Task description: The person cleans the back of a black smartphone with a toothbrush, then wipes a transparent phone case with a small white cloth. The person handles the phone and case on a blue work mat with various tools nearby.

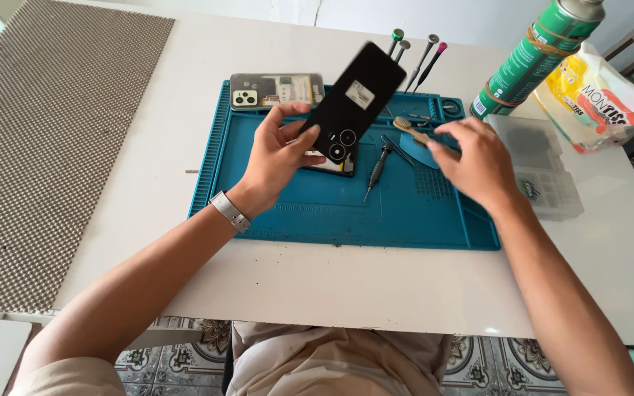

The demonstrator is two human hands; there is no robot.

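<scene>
Holding a black phone back cover (pixel 354 99) tilted up above the mat, the left hand (pixel 277 158) sits just left of frame centre, its grip closed on the cover's lower end, thumb on the near face by the round camera cut-outs, fingers behind. A metal watch band (pixel 229 211) wraps that wrist. The right hand (pixel 478 161), right of centre, hovers low over the blue work mat (pixel 332 213); fingers curled toward a small brush (pixel 409 130) at the fingertips, and whether that grip has the brush pinched or only touches it cannot be told through the blur. Under the cover, an opened phone (pixel 332 165) lies on the mat, mostly hidden. A small screwdriver (pixel 377 169) lies on the mat between the two hands. A second phone body (pixel 277 89) with camera module showing lies at the mat's upper left edge. Four precision screwdrivers (pixel 416 51) stand along the mat's top edge. Green spray can (pixel 537 51) in the upper right, yellow-and-white packet (pixel 588 95) beside it, clear plastic parts box (pixel 544 165) on the white tabletop (pixel 346 286) just right of the mat. Grey studded mat (pixel 45 139) fills the left of the frame.
</scene>
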